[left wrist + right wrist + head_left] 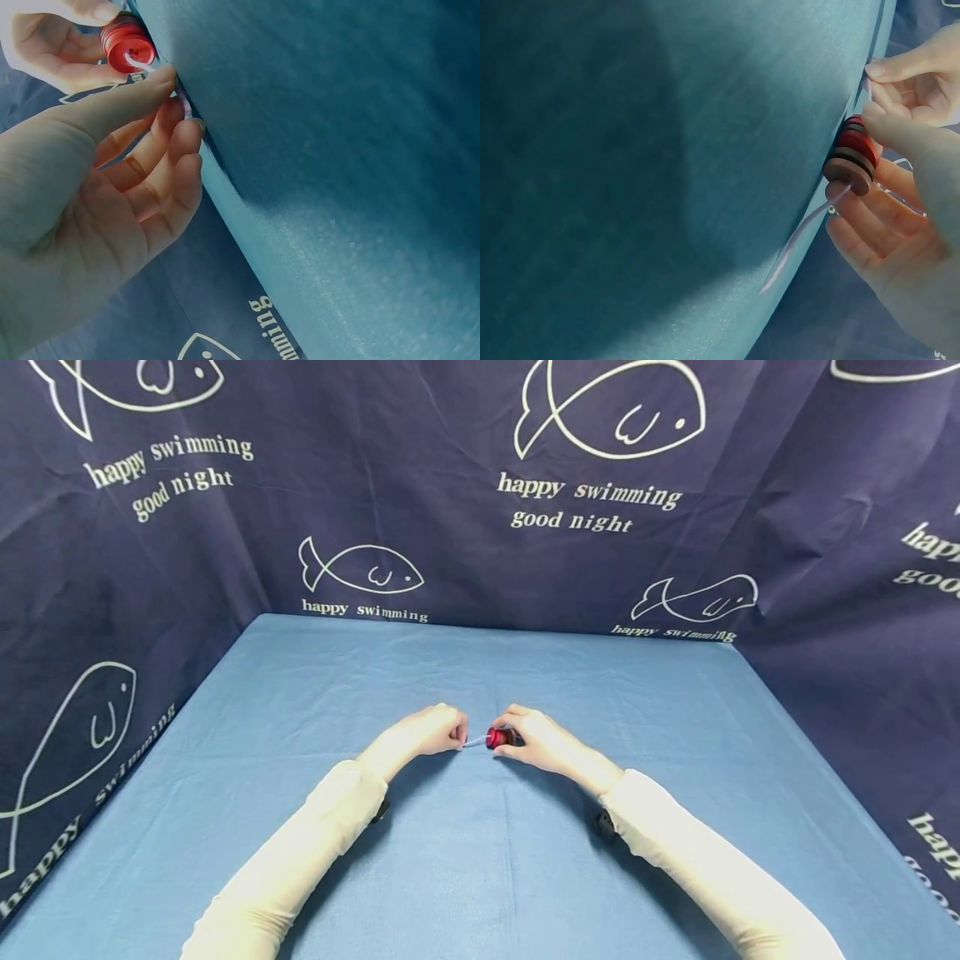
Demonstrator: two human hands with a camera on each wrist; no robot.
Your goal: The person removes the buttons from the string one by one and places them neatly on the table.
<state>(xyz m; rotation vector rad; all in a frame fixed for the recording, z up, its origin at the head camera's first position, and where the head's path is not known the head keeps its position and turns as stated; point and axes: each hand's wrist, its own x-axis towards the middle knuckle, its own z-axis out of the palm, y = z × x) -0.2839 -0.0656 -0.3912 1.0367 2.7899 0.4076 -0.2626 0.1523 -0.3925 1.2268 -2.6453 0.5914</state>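
Note:
Several round buttons (496,738), red and brown, form a short stack threaded on a pale cord (476,742) near the table's middle. My right hand (546,742) grips this stack between thumb and fingers. From the left, my left hand (427,731) pinches the cord a short way from the stack. In the left wrist view, the cord comes out through a hole in the red end button (131,55). The right wrist view shows a brown button (847,175) at the opposite end, where a loose cord tail (801,234) hangs out over the blue cloth.
A blue cloth (420,877) covers the table. Dark navy curtains (465,468) with white fish drawings and lettering hang behind it and at both sides. Both forearms, in white sleeves (292,852), reach in from the front edge.

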